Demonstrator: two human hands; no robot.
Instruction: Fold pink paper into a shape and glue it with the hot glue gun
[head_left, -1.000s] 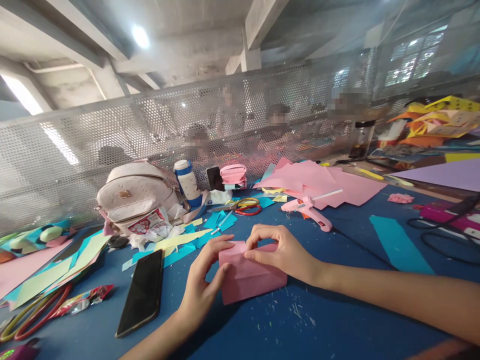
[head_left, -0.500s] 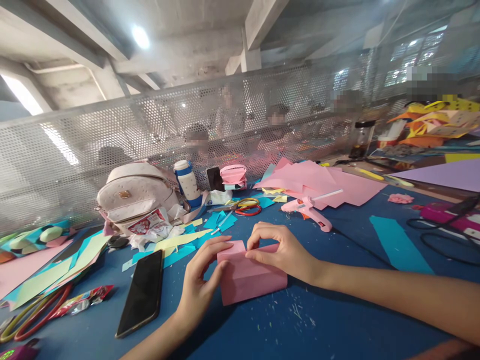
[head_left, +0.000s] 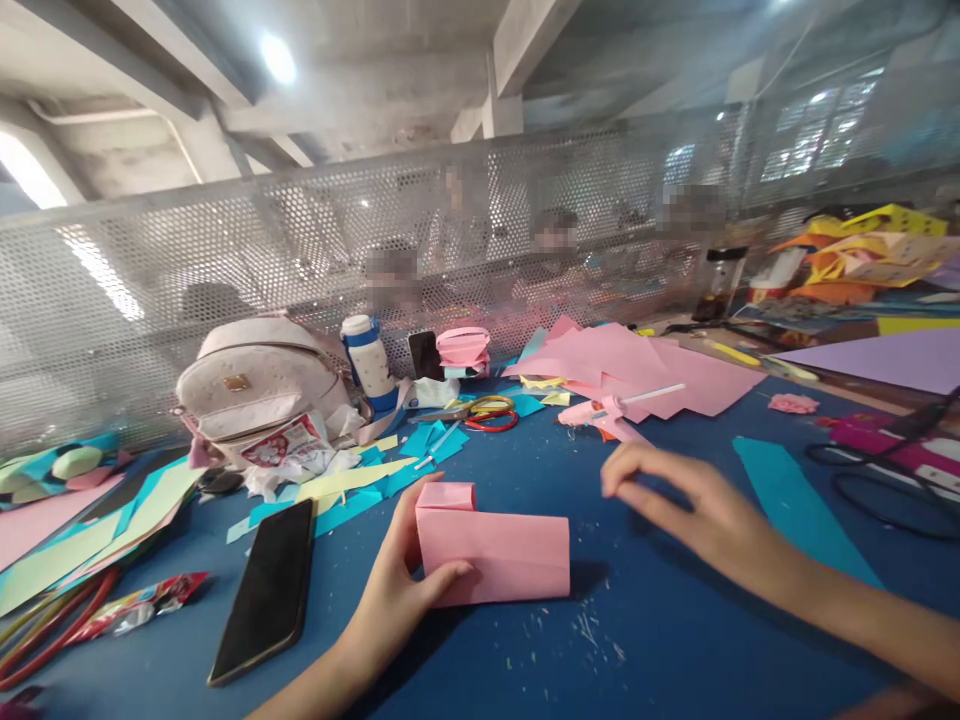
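My left hand (head_left: 409, 580) grips the left end of a folded pink paper piece (head_left: 506, 555), its thumb pressed on the front face. A small folded flap stands up at the paper's top left. To the right, my right hand (head_left: 656, 485) is apart from the paper, its fingers curled with thumb and fingertips close together; whether anything is between them cannot be made out. Just beyond that hand lies a pink glue gun (head_left: 596, 413), its handle partly hidden by the hand.
A black phone (head_left: 266, 590) lies at the left, near a pale backpack (head_left: 259, 390) and bottle (head_left: 370, 362). Scissors (head_left: 487, 410), blue scraps and pink sheets (head_left: 637, 365) lie behind. A blue strip (head_left: 799, 510) and dark cables are at the right.
My right hand has let go of the pink paper and moved right, towards the glue gun. My left hand still holds the paper, which has turned slightly.
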